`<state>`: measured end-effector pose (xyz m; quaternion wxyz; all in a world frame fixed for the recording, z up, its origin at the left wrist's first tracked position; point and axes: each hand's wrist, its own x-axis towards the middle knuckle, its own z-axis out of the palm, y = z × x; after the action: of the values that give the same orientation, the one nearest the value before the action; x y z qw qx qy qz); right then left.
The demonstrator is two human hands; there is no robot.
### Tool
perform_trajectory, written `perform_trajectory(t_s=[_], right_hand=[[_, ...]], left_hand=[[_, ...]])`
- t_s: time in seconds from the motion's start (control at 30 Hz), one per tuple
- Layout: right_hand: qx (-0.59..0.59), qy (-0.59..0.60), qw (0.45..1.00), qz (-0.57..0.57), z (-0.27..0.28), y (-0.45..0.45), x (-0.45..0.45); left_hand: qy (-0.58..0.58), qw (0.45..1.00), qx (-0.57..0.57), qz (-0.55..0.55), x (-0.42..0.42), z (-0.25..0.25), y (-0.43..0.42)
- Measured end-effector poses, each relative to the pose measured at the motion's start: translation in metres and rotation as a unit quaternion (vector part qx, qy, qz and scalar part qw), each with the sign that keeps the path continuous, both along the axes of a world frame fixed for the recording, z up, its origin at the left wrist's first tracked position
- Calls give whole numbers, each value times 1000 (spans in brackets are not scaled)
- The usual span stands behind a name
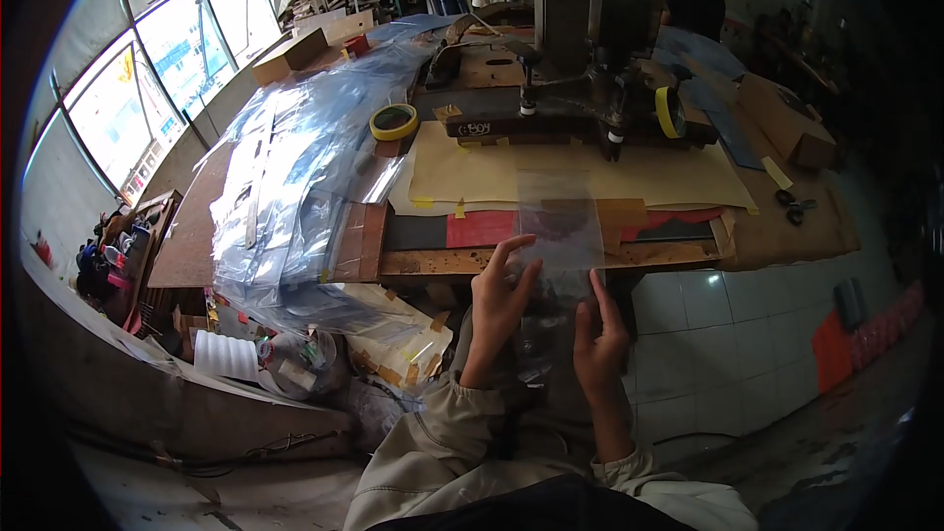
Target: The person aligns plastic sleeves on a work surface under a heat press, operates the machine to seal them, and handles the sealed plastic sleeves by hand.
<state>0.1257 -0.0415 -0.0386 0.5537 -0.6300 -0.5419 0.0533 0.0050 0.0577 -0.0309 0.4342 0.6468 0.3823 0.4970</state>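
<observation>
A clear plastic sheet (560, 226) stretches from the cream board (482, 172) of the press down past the wooden front edge. My left hand (500, 300) is at the sheet's left edge, index finger and thumb curved against it. On the opposite edge, my right hand (600, 339) has the sheet between its thumb and its straight index finger. The sheet's lower part hangs between both hands, hard to make out against the dark clothing. Beyond it stands the press head, with a dark horizontal bar (580, 130) above the board.
A large pile of clear plastic sheets (285, 197) covers the left of the table. Yellow tape rolls (394, 122) sit near the press. Black scissors (795, 206) and a cardboard box (787, 120) lie at right. Two people are in the background.
</observation>
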Motion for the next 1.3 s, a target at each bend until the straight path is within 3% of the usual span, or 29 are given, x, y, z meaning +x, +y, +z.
perform_trajectory(t_s=[0.53,0.7,1.03,1.2,1.3], right_hand=[[-26,47,998,13,3,-2,0],[-5,6,1000,1,0,0,2],[-36,58,997,18,5,-3,0],[7,5,1000,7,-1,1,3],[-19,41,999,14,4,-2,1]], left_hand=[[-27,999,18,23,4,-4,1],[-13,997,60,39,5,-2,1],[-39,999,16,20,5,-6,2],[-88,996,17,10,8,-10,4],[-42,999,-12,9,4,-3,2]])
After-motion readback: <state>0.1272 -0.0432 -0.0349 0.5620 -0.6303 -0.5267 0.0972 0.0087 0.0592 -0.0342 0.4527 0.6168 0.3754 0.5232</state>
